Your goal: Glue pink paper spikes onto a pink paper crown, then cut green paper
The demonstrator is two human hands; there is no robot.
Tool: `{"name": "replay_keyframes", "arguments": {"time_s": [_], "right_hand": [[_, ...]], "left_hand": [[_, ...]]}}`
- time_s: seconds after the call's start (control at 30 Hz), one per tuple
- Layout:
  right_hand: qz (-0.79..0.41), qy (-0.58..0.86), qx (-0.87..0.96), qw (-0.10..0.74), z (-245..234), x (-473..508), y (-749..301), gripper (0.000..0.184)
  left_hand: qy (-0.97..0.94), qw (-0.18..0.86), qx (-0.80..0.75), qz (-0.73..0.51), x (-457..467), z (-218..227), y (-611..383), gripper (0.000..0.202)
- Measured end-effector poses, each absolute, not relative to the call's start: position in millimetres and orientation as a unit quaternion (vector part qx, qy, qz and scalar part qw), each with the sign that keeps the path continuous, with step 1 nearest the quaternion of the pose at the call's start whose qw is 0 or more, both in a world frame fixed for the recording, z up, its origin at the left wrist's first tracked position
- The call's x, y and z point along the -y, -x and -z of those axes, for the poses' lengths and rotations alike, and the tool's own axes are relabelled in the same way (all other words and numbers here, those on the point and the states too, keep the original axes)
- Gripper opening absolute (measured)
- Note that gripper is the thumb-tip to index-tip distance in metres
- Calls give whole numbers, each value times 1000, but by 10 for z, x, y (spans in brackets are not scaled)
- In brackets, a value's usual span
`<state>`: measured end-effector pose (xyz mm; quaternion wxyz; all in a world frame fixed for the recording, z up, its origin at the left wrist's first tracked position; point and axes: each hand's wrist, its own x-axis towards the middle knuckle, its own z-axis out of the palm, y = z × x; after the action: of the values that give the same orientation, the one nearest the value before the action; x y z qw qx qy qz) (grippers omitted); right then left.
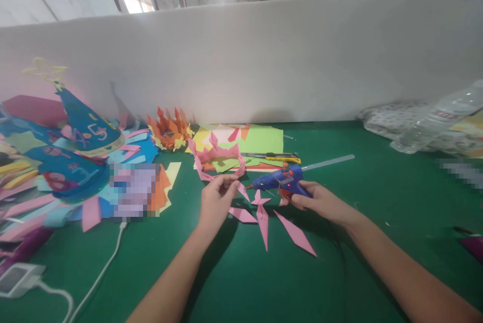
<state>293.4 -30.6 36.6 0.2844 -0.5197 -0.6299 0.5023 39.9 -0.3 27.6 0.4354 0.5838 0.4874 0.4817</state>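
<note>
My right hand (307,196) is wrapped round the grip of a blue hot glue gun (277,178), whose nozzle points left. A clear glue stick (328,162) juts from its back end. Between the fingertips of my left hand (221,197) is a small folded pink paper piece (242,191), close to the nozzle; I cannot tell whether they touch. Just behind that hand stands a pink folded-paper crown (221,158). Several pink folded pieces lie below the gun, among them a long pointed one (295,232) and a narrow one (263,225).
A yellow utility knife (281,158) lies on coloured paper sheets (266,139) behind the gun. An orange paper crown (171,132) and blue cone hats (86,122) stand to the left. A white cable (109,262) crosses the table's left. A plastic bottle (433,116) rests at the right.
</note>
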Motion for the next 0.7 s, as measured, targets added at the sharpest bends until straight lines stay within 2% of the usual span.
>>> {"name": "replay_keyframes", "arguments": {"time_s": [0.33,0.7], "right_hand": [[-532,476,649,261,-374,312,-2928,41],[-525,482,650,265,-371,305,-2914,41]], "left_hand": [[-541,485,-481,-490,-22,-279,-409,25],[-542,484,-480,-492,-18,-276,-411,25]]}}
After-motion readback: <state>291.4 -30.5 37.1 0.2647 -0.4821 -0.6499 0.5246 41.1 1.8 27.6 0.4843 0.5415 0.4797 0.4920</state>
